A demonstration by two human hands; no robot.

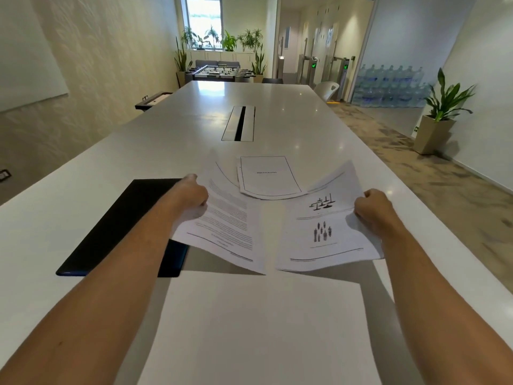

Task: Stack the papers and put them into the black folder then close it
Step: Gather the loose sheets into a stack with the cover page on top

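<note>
On the white table (319, 129) we see the closed black folder (119, 226) at left. Our left hand (191, 194) pinches a text sheet (227, 223); our right hand (373, 207) grips a sheet with figures (322, 232). Beyond them lies a small paper pile (268, 176), a blank sheet (261, 329) nearest.

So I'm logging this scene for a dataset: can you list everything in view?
black folder: one, black, shut, table left
text sheet: one, white, held in left grip
picture sheet: one, white, held in right grip
bordered sheets: small pile, white, table centre
blank sheet: one, white, nearest
table: one, white
cable hatch: one, table middle
potted plant: one, green, floor right
left hand: one
right hand: one
</note>
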